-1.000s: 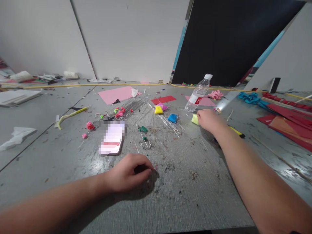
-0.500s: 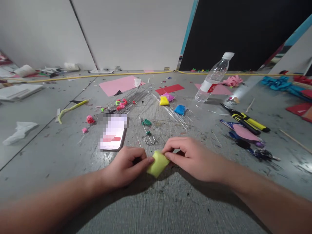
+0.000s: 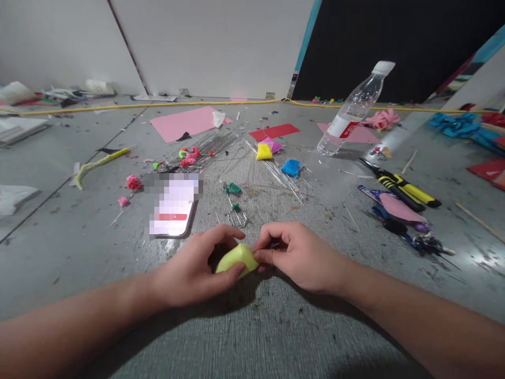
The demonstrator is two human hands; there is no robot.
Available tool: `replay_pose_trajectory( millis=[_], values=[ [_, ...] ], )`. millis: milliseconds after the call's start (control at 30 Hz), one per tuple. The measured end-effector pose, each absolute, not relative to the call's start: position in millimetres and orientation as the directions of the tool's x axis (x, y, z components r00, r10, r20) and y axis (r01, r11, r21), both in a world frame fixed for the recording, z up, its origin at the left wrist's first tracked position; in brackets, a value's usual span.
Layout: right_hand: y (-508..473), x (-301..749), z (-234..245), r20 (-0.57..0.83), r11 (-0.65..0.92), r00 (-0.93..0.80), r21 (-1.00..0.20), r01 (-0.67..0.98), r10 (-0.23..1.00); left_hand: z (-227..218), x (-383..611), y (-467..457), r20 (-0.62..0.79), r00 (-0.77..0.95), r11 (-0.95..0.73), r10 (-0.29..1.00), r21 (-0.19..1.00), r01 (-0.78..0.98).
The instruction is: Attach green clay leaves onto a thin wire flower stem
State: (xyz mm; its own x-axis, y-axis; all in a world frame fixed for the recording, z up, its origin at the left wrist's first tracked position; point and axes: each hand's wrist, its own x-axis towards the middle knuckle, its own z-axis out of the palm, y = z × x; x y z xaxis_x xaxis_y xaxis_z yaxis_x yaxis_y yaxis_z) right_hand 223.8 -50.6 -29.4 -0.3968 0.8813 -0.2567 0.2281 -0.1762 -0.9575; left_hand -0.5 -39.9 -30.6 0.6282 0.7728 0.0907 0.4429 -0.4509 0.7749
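Between my hands is a small yellow-green clay packet (image 3: 238, 257), soft and pillow-shaped. My left hand (image 3: 191, 266) is wrapped around its left side, the thumb lying across its near face. At the packet's right corner, my right hand (image 3: 302, 258) pinches with thumb and forefinger. Just beyond them lies a bent wire piece (image 3: 237, 217) with green clay lumps (image 3: 234, 188) on it. Farther off are a yellow packet (image 3: 264, 151), a purple packet (image 3: 273, 144) and a blue packet (image 3: 291, 168), beside several thin metal wires (image 3: 282, 176).
A phone (image 3: 175, 208) lies left of the wire piece. Pliers with yellow-black handles (image 3: 402, 184) rest at the right, near an upright plastic bottle (image 3: 349, 121). Pink paper (image 3: 183, 124), red paper (image 3: 274, 131) and a yellow pipe cleaner (image 3: 98, 162) are scattered across the grey surface.
The packet has shifted left and tilted, sinking deeper into my left hand, whose fingers have spread around it. My right hand keeps pinching its right corner. The camera view has moved slightly.
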Motion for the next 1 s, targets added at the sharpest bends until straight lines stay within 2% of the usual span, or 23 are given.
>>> replay_pose_trajectory(
  millis=[100, 267, 400, 500, 567, 667, 767, 833, 900, 1000],
  values=[
    [-49.0, 223.0, -32.6, -0.238, -0.164, -0.379, -0.962, 0.218, 0.894, -34.0, -0.9, -40.2, 0.165, 0.556, -0.453, 0.815, 0.780, 0.433],
    [-47.9, 226.4, -30.4, 0.031, 0.189, -0.409, -0.917, 0.352, 0.912, -34.7, -4.4, -37.0, 0.222, 0.537, -0.485, 0.814, 0.769, 0.417],
    [-44.3, 234.3, -30.6, 0.225, 0.508, -0.593, -0.780, 0.366, 0.773, -33.2, -5.2, -34.0, 0.234, 0.589, -0.538, 0.774, 0.734, 0.415],
    [-42.0, 240.2, -29.7, 0.242, 0.677, -0.733, -0.631, 0.379, 0.636, -30.8, -4.5, -33.4, 0.233, 0.634, -0.573, 0.737, 0.713, 0.404],
    [-41.8, 241.8, -29.1, 0.218, 0.705, -0.772, -0.604, 0.373, 0.596, -30.4, -4.5, -33.9, 0.220, 0.665, -0.583, 0.714, 0.713, 0.390],
    [-43.2, 239.8, -29.4, 0.236, 0.684, -0.755, -0.637, 0.355, 0.612, -33.6, -5.0, -35.3, 0.241, 0.642, -0.574, 0.728, 0.726, 0.379],
    [-45.9, 234.3, -29.8, 0.282, 0.615, -0.663, -0.711, 0.340, 0.693, -37.4, -5.4, -36.3, 0.409, 0.458, -0.596, 0.790, 0.687, 0.415],
    [-48.8, 230.0, -29.9, 0.278, 0.556, -0.618, -0.770, 0.314, 0.735, -36.9, -5.0, -37.3, 0.541, 0.355, -0.646, 0.762, 0.598, 0.475],
    [-52.3, 225.9, -30.9, 0.260, 0.511, -0.606, -0.811, 0.285, 0.751, -34.1, -3.9, -39.5, 0.583, 0.383, -0.690, 0.716, 0.513, 0.510],
    [-56.9, 221.2, -35.5, 0.249, 0.477, -0.607, -0.844, 0.247, 0.755, -29.3, -1.1, -45.3, 0.452, 0.570, -0.719, 0.687, 0.538, 0.440]
  ],
)
